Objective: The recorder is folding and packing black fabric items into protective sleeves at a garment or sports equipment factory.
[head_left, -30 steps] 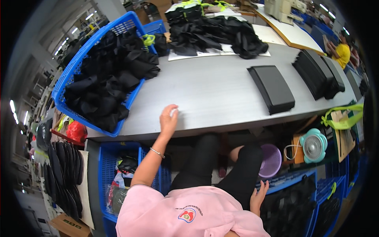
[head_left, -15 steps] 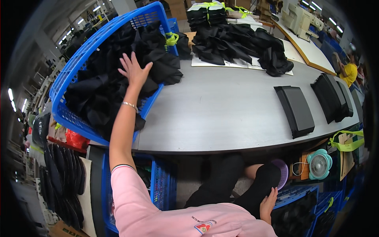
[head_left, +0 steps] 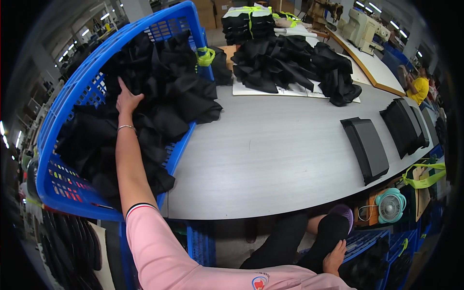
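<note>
My left hand (head_left: 128, 100) reaches into a big blue plastic basket (head_left: 193, 20) on the left of the table. Its index finger is stretched out over the black fabric pieces (head_left: 169, 92) and its thumb stands apart. The other fingers are partly hidden, and I see nothing held. Loose, crumpled fabric fills the basket, some of it hanging over the near right rim. Low on the right, my right hand (head_left: 333, 257) lies on my black-trousered leg (head_left: 314, 241), fingers laid flat and holding nothing.
Folded black pieces (head_left: 366, 150) stand on the right of the grey table (head_left: 251, 159). Farther back are a heap of black fabric (head_left: 280, 60), a tied stack (head_left: 247, 26) and a sewing machine (head_left: 363, 30). A small teal fan (head_left: 390, 205) sits below the table's right edge.
My left hand has shifted left across the fabric, and its spread fingers now show mainly a stretched index finger and thumb. The view has tilted slightly; my right hand still rests on the leg.
</note>
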Tool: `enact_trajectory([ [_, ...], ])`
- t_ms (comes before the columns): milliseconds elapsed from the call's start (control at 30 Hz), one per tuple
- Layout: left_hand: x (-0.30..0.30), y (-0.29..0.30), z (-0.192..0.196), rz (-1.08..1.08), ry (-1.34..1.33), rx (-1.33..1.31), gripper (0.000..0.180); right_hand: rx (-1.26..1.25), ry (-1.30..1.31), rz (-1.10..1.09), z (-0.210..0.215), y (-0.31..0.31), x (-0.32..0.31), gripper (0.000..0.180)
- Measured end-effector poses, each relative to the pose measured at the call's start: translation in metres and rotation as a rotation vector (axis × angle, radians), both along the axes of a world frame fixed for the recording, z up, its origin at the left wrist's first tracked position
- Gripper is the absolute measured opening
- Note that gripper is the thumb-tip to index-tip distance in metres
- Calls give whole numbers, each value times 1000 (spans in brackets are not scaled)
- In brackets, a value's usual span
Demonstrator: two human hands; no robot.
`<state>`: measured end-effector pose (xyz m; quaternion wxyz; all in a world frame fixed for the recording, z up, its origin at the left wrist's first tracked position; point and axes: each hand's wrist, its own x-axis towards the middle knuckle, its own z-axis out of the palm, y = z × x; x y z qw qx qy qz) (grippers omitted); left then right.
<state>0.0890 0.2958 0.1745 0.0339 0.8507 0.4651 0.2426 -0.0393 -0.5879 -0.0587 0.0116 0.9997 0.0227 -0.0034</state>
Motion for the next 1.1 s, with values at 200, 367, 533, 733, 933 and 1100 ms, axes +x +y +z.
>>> enact_trajectory([
  [200, 8, -5, -48, 46, 31, -2, 60, 7, -72, 17, -18, -6, 6, 59],
  [367, -18, -37, -72, -129, -94, 221, 55, 63, -120, 43, -15, -3, 9, 58],
  [533, -11, -116, -74, -383, -183, 236, 48, 92, -135, 19, -17, -6, 12, 59],
  [733, 21, -208, -76, -610, -123, 338, 69, 131, -116, -27, -8, -4, 11, 56],
  [933, 76, -276, -139, -872, -277, 379, 75, 145, -59, -26, 6, 3, 13, 52],
  [1100, 92, -312, -168, -1032, 4, 209, 72, 160, -65, 55, -7, -12, 10, 54],
])
